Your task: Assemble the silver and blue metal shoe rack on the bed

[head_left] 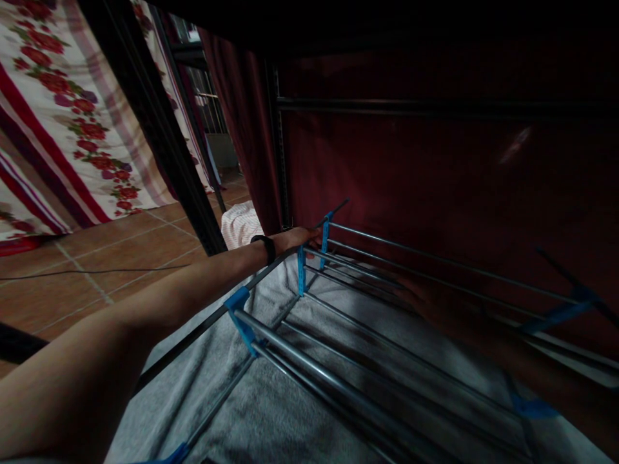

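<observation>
A metal-tube rack with blue plastic connectors [302, 270], resembling a shoe rack, lies over a grey towel-like cloth [290, 399]. My left hand [297, 238], with a black band on its wrist, reaches to the rack's far left end. Its fingers close around the dark side bar there, between two connectors; some fingertips are hidden. Deep in shadow, my right hand [413, 295] comes in from the right over the rack. It covers part of a middle rod, its fingers bent at that rod, though their outline is dim.
Black metal posts [159, 135] and a crossbar [387, 106] frame the space, with a dark red curtain [377, 167] behind. A floral cloth [87, 116] hangs at the left above the tiled floor [159, 251]. A cable [97, 272] runs across the tiles.
</observation>
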The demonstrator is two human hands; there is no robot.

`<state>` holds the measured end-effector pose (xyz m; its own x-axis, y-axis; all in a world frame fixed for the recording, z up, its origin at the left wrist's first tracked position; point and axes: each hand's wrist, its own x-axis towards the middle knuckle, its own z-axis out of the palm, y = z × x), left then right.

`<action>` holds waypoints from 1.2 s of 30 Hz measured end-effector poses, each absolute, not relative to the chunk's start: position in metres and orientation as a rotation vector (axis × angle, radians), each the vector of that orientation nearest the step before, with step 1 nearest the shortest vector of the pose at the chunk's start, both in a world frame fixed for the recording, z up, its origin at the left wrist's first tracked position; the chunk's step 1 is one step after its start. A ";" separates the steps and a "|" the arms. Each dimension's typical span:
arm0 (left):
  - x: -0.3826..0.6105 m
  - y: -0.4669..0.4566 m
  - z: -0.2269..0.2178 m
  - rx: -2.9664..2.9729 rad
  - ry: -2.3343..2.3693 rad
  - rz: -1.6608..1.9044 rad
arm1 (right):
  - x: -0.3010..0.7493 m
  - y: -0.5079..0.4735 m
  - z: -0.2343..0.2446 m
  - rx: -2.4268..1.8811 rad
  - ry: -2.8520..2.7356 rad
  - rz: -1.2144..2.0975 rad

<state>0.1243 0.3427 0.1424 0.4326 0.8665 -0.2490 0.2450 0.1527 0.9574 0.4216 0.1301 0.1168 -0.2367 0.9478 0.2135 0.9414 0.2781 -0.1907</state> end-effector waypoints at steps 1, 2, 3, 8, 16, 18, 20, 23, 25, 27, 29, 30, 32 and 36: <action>0.125 0.343 0.142 1.377 1.071 0.599 | 0.422 0.131 0.117 -1.731 -2.272 0.029; 0.125 0.344 0.141 1.369 1.061 0.595 | 0.423 0.131 0.116 -1.729 -2.280 0.031; 0.125 0.345 0.140 1.363 1.051 0.593 | 0.424 0.132 0.117 -1.726 -2.286 0.035; 0.127 0.349 0.137 1.378 1.017 0.585 | 0.424 0.133 0.120 -1.678 -2.279 0.101; 0.125 0.353 0.133 1.403 1.047 0.599 | 0.421 0.132 0.120 -1.665 -2.260 0.145; 0.126 0.353 0.133 1.403 1.055 0.599 | 0.422 0.132 0.119 -1.650 -2.277 0.115; 0.127 0.352 0.133 1.395 1.079 0.603 | 0.423 0.133 0.117 -1.667 -2.304 0.071; 0.129 0.347 0.138 1.386 1.120 0.614 | 0.419 0.136 0.113 -1.737 -2.323 -0.014; 0.130 0.343 0.141 1.387 1.132 0.627 | 0.413 0.137 0.115 -1.755 -2.307 -0.055; 0.128 0.340 0.143 1.389 1.134 0.625 | 0.409 0.133 0.122 -1.700 -2.315 -0.044; 0.127 0.340 0.143 1.391 1.122 0.633 | 0.417 0.119 0.137 -1.618 -2.331 0.015; 0.126 0.341 0.143 1.383 1.124 0.643 | 0.428 0.108 0.147 -1.605 -2.293 0.045; 0.127 0.342 0.144 1.363 1.121 0.673 | 0.462 0.079 0.165 -1.645 -2.114 0.047; 0.131 0.341 0.151 1.314 1.162 0.615 | 0.551 0.007 0.180 -1.852 -1.538 -0.139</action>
